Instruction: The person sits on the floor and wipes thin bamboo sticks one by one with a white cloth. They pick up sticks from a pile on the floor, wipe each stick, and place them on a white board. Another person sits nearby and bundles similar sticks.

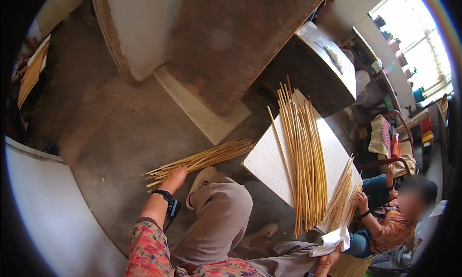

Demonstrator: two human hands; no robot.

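My left hand (pixel 174 179) reaches down beside my knee, closed on the near end of a bundle of thin, straw-coloured stalks (pixel 211 156) low by the floor. A folded white cloth (pixel 333 240) is in my right hand (pixel 330 259), over my lap at the lower right. A larger bundle of long yellow-brown stalks (pixel 304 156) lies across the white tabletop (pixel 270 144) to my right. Finer stalks with feathery ends (pixel 340 197) lie at that table's near right corner, by another person's hand (pixel 362 200).
A co-worker (pixel 392 229) sits close on the right. A white cabinet (pixel 332 55) stands behind the table, and a cushioned chair (pixel 394 137) at the right. Tall brown panel (pixel 216 41) and pale door (pixel 137 31) rise ahead. A white surface (pixel 53 205) curves along the left.
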